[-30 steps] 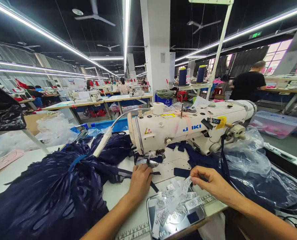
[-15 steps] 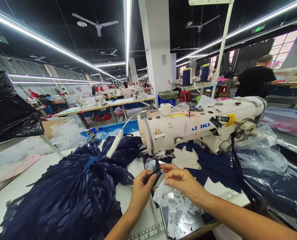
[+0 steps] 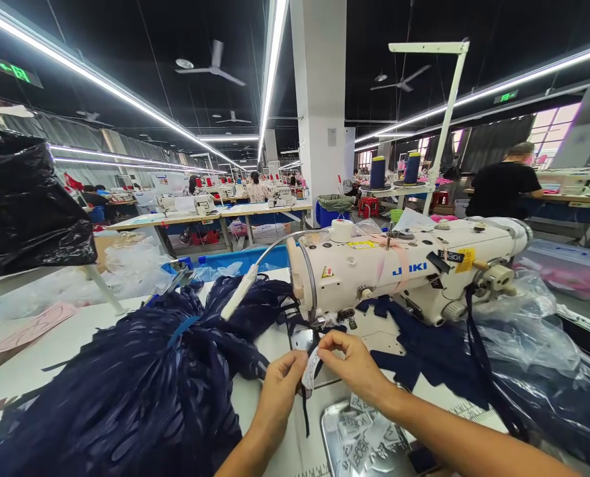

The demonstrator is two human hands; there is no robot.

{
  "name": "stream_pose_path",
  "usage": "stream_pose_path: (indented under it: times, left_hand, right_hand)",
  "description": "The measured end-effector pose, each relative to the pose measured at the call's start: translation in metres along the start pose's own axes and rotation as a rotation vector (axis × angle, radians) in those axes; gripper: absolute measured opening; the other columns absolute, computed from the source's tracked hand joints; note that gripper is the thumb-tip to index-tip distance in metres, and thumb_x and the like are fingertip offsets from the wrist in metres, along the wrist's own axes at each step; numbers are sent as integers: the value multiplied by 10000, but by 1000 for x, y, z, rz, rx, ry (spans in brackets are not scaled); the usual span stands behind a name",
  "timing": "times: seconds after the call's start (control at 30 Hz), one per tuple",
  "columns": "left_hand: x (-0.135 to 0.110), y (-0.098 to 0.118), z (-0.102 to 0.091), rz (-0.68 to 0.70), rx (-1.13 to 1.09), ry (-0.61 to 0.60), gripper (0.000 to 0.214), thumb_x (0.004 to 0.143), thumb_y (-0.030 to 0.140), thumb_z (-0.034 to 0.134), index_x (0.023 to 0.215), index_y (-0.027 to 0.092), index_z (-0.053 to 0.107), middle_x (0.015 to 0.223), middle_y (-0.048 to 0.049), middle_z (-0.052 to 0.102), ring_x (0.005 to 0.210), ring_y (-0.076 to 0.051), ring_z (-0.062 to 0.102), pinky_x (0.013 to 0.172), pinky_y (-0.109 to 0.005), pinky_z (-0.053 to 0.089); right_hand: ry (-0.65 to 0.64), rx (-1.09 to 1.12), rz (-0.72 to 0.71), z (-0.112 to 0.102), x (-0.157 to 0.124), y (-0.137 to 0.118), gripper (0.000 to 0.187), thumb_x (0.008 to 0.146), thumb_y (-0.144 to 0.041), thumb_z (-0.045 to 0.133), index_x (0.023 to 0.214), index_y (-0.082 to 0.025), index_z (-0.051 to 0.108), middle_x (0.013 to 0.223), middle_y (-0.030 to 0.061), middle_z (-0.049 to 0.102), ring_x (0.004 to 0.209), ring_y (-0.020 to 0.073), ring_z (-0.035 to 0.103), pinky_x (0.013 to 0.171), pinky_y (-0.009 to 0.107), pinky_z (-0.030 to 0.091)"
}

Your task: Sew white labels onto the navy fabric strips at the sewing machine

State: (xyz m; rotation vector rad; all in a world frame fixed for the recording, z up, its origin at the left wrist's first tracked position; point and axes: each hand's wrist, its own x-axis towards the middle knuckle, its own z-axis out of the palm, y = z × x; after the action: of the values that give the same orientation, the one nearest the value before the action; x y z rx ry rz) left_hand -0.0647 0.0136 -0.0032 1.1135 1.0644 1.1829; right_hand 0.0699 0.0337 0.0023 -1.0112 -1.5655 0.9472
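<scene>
My left hand [image 3: 279,391] is closed in a pinch on a narrow navy strap [image 3: 305,417], whose end hangs below the fingers. A printed white label [image 3: 311,368] lies against the strap between my hands. The thumb and fingers of my right hand [image 3: 350,364] pinch the label's upper end. Just beyond my fingertips is the head of a white sewing machine [image 3: 374,275]; its needle area is partly hidden. Below my right hand, a metal tray [image 3: 327,430] holds several loose white labels [image 3: 361,434].
A big bundle of navy straps [image 3: 126,377], tied with a blue band [image 3: 183,328], covers the table's left side. Navy fabric [image 3: 424,338] and clear plastic [image 3: 538,331] lie at right. A thread stand [image 3: 443,132] rises behind the machine. A person in black [image 3: 500,185] sits at far right.
My right hand has come in to my left with a label, now held against the strap. The view has tilted up a little, and the tray sits clear of the hands.
</scene>
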Motion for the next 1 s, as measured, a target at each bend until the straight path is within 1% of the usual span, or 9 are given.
stream_pose_path:
  times: [0.1, 0.2, 0.3, 0.37, 0.43, 0.5, 0.63, 0.77, 1.0]
  left_hand:
    - [0, 0, 0, 7, -5, -8, 386, 536, 485, 717, 653, 128, 632, 574, 6, 501, 532, -94, 408, 485, -193, 363]
    - [1, -1, 0, -31, -12, 19, 365, 486, 430, 755, 663, 128, 651, 608, -6, 545, 553, -104, 440, 499, -199, 381]
    - [0, -1, 0, -78, -34, 45, 348, 483, 425, 754, 619, 124, 644, 575, -4, 540, 530, -97, 437, 480, -197, 378]
    - [0, -1, 1, -99, -52, 65, 337, 480, 413, 758, 610, 125, 639, 569, 0, 536, 522, -91, 433, 474, -194, 377]
    - [0, -1, 1, -102, -60, 74, 323, 491, 403, 755, 611, 129, 635, 580, 0, 542, 527, -88, 436, 483, -191, 379]
    - [0, -3, 0, -96, -54, 60, 322, 500, 406, 752, 610, 130, 630, 578, 0, 544, 524, -86, 436, 488, -190, 374]
    - [2, -5, -1, -80, -27, 17, 328, 506, 414, 749, 604, 125, 628, 546, 3, 531, 496, -78, 414, 485, -189, 340]
    - [0, -3, 1, -56, 15, -25, 304, 525, 401, 738, 622, 127, 650, 565, -1, 546, 512, -82, 417, 510, -195, 324]
    - [-1, 1, 2, -51, 47, -83, 256, 508, 368, 737, 598, 138, 668, 567, -2, 566, 532, -89, 414, 533, -201, 306]
  right_hand:
    - [24, -64, -21, 1, -1, -1, 105, 677, -258, 495, 610, -185, 531, 616, -9, 561, 641, 143, 515, 657, 274, 407]
    - [16, -79, -9, 1, -3, 0, 100, 667, -260, 493, 613, -183, 528, 621, -5, 558, 643, 144, 517, 658, 280, 406]
    - [-21, 21, 35, -2, -2, -1, 120, 679, -299, 506, 659, -184, 531, 630, -8, 557, 641, 142, 528, 659, 283, 418]
    - [-32, 136, 84, -6, -1, -2, 166, 701, -346, 515, 742, -187, 538, 652, -8, 571, 646, 142, 544, 660, 285, 430]
    - [-47, 205, 132, -10, 0, -2, 221, 711, -393, 534, 782, -184, 549, 663, -5, 582, 642, 139, 550, 658, 284, 433]
    - [-105, 201, 163, -13, 3, -1, 241, 681, -411, 587, 732, -176, 572, 624, -13, 566, 608, 127, 530, 628, 269, 423]
    - [-219, 165, 193, -14, 5, 3, 218, 611, -360, 647, 573, -168, 553, 494, -42, 494, 495, 93, 448, 503, 228, 355]
    - [-245, 135, 214, -17, 5, 4, 191, 610, -322, 630, 540, -162, 552, 463, -42, 494, 467, 86, 434, 476, 221, 329]
    - [-262, 190, 291, -25, 3, 0, 186, 571, -327, 654, 543, -161, 575, 460, -40, 512, 476, 96, 465, 508, 240, 387]
